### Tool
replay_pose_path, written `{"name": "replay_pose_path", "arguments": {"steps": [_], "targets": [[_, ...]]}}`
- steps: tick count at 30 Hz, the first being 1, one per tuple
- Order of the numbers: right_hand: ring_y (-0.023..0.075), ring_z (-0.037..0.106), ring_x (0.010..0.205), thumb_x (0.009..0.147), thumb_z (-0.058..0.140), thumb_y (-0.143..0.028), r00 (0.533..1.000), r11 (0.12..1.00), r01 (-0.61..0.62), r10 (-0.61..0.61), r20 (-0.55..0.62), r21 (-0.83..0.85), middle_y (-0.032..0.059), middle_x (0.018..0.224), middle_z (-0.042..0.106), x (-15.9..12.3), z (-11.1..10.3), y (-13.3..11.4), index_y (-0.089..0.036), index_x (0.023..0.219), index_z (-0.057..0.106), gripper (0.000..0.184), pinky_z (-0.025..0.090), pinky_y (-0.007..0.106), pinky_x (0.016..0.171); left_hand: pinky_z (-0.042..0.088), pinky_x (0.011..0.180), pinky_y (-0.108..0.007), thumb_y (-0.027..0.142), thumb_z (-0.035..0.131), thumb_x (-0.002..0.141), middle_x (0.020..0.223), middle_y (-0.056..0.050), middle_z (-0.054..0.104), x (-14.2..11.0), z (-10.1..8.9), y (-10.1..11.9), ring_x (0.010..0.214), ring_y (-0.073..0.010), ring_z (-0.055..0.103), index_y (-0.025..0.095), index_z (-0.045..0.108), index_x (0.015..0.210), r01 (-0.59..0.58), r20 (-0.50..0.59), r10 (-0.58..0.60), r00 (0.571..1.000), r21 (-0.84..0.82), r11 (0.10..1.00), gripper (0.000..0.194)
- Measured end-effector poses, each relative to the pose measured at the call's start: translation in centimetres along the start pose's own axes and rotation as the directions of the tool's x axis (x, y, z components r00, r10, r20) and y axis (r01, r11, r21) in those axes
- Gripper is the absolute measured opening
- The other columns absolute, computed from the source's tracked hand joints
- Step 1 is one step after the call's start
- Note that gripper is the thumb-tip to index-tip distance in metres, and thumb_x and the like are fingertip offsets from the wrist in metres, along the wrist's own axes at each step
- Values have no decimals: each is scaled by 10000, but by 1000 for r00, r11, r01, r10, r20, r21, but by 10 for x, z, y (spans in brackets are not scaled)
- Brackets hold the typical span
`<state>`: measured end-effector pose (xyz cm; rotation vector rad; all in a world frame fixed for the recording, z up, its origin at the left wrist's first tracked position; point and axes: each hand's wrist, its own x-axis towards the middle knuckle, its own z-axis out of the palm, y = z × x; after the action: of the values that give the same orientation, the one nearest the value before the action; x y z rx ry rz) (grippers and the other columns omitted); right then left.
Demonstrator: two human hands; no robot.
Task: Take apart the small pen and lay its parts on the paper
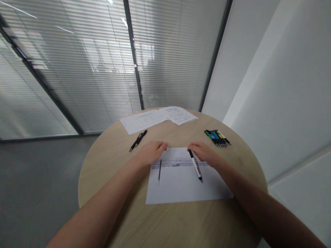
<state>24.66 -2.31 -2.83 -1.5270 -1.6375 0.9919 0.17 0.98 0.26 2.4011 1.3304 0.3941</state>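
Note:
A white sheet of paper [186,186] with scribbled dark lines near its top lies on the round wooden table [124,193]. My left hand [152,151] rests on the sheet's upper left corner, fingers loosely curled, holding nothing. My right hand [205,154] rests at the sheet's upper right, touching the top of a white and black pen [196,166] that lies slanted on the paper. A thin black refill [159,171] lies on the sheet just below my left hand.
Two black pens [138,140] lie at the left of the table. A bunch of several green, blue and black pens [217,137] lies at the right. Printed sheets [157,119] sit at the far edge. Glass walls with blinds stand behind.

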Motion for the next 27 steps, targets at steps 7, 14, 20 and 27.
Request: {"name": "replay_pose_path", "arguments": {"steps": [7,14,20,27], "targets": [[124,485,585,801,483,-382,999,985,50,-51,-3,-165,-8,568,528,8,-3,13,-141,722,663,311,330,233,556,413,673,-289,528,269,918,868,-74,705,3,5,-6,799,-207,619,184,675,869,64,53,-69,996,87,994,534],[101,441,520,799,497,-362,999,994,11,-7,39,-112,-28,524,472,7,-3,12,-146,714,634,269,311,215,494,413,669,-297,520,272,911,891,-77,703,6,10,-12,800,-213,620,193,672,857,57,110,-72,991,139,989,519],[46,148,358,774,515,-336,958,912,-243,172,229,331,-104,479,249,0,3,0,-176,788,545,163,110,189,333,401,660,-295,495,302,902,884,-78,694,5,8,-11,792,-212,613,192,661,862,34,123,-50,991,135,990,472],[60,176,357,779,430,-273,940,899,-291,205,273,328,-91,492,267,-1,9,4,-204,792,503,101,128,192,337,393,640,-293,507,310,900,889,-82,692,6,9,-13,776,-209,608,187,662,870,38,120,-56,991,151,988,477]]}}
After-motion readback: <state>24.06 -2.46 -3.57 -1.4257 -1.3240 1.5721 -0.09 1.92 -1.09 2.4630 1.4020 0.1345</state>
